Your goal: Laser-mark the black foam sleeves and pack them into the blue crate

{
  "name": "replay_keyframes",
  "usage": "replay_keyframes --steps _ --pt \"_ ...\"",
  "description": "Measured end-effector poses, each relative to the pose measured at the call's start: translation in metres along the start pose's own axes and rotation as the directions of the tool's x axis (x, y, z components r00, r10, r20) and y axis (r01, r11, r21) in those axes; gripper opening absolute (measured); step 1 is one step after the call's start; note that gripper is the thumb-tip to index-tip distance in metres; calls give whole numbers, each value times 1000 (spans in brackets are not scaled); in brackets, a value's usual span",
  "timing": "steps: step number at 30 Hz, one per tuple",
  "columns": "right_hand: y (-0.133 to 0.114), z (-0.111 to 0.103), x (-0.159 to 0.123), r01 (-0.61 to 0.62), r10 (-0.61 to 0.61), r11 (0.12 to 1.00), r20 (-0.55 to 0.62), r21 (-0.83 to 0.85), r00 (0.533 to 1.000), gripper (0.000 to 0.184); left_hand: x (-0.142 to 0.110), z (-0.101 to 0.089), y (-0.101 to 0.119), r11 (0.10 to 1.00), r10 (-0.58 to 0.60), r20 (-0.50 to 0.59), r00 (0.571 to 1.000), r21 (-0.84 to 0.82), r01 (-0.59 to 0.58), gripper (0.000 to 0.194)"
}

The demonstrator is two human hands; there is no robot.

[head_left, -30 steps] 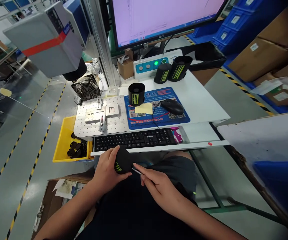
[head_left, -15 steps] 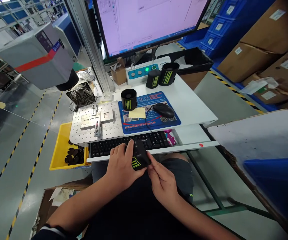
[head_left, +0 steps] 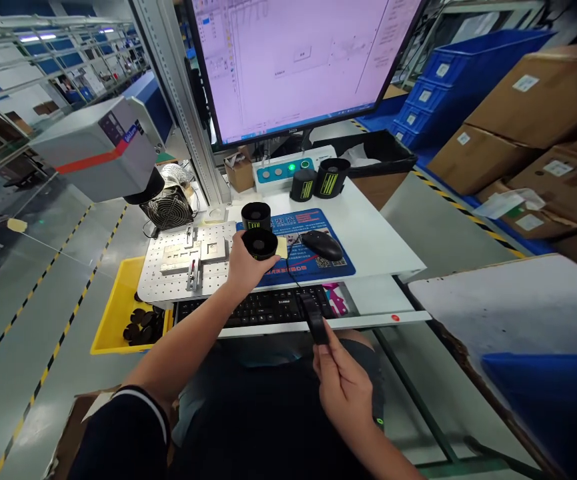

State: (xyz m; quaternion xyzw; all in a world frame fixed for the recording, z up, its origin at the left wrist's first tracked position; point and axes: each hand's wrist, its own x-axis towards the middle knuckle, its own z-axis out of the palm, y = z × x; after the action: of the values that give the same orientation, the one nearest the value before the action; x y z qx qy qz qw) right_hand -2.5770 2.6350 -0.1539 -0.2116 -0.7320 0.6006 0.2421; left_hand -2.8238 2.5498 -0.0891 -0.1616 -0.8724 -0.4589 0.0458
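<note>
My left hand (head_left: 245, 270) is wrapped round a black cylindrical cup (head_left: 260, 248), holding it with its open end up over the blue mouse pad (head_left: 318, 267). Just behind it on the pad stands another black cup (head_left: 255, 215) with green stripes, partly hidden by the held one. Lower down, my right hand (head_left: 345, 377) pinches a flat black cap (head_left: 314, 319), seen nearly edge-on above the keyboard (head_left: 278, 305). Whether a tool is also inside these fingers I cannot tell. A black mouse (head_left: 322, 245) lies right of my left hand.
Two striped black cups (head_left: 332, 179) stand at the back near the blue button panel (head_left: 281, 171). A drilled metal plate (head_left: 168, 287) with a fixture lies left, beneath the grey machine head (head_left: 98, 153). The yellow bin (head_left: 111, 320) holds several black discs. A monitor (head_left: 293, 130) rises behind.
The cup has come apart from the black cap. My left hand has carried the cup forward to the mouse pad, while my right hand keeps the cap near the drawer edge.
</note>
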Motion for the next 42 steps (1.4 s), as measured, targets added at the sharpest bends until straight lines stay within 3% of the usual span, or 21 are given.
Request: replay_keyframes --steps 3,6,8,11,13,15,17,19,21,24,25,27,31,34,36,38,42 --pt "0 1 -3 46 -43 997 52 -59 998 49 10 13 -16 996 -70 -32 997 -53 68 91" --pt "-2 2 -4 78 -65 991 117 -106 991 49 0 12 -29 989 -66 -23 998 -135 63 93" --pt "-3 4 -5 81 -62 991 162 -110 985 48 -18 -1 -36 988 -11 -31 999 -155 6 96" --pt "-3 11 -5 106 -77 991 317 -76 945 46 -64 -40 -46 971 159 13 987 -183 -154 86" --pt "-3 19 -4 158 -117 987 505 -40 855 45 -101 -71 -53 935 255 174 951 -296 -196 69" --pt "-4 31 -2 205 -148 979 688 -1 711 45 -138 -100 -63 911 248 395 885 -405 -74 59" --pt "-7 46 -3 216 -134 976 826 15 548 45 -168 -123 -75 898 149 533 833 -426 111 59" --pt "-12 61 -5 202 -55 979 903 -36 427 48 -191 -141 -90 881 36 568 822 -406 243 52" --pt "-16 73 -8 200 53 970 927 -135 371 54 -209 -156 -111 857 -63 555 829 -395 329 36" --pt "-15 85 -11 226 186 936 925 -269 330 58 -227 -176 -158 721 -359 495 791 -391 572 23" --pt "-14 87 -11 242 215 924 925 -297 313 58 -230 -182 -178 631 -496 448 744 -403 663 22" --pt "-8 90 -12 275 268 897 920 -346 285 57 -234 -194 -223 449 -733 310 605 -448 773 23" --pt "-4 92 -15 328 329 850 901 -413 283 58 -223 -209 -311 336 -910 43 413 -508 793 22" --pt "-9 95 -19 349 338 833 894 -430 293 58 -208 -210 -356 278 -951 -41 308 -554 785 22" --pt "-14 97 -21 356 338 826 890 -436 305 59 -203 -207 -375 267 -957 -63 283 -573 775 24" --pt "-15 97 -22 359 333 823 886 -440 322 60 -206 -206 -384 289 -953 -93 290 -572 768 23" --pt "-10 97 -21 354 318 827 884 -436 343 60 -253 -212 -377 426 -905 -224 362 -462 778 24"
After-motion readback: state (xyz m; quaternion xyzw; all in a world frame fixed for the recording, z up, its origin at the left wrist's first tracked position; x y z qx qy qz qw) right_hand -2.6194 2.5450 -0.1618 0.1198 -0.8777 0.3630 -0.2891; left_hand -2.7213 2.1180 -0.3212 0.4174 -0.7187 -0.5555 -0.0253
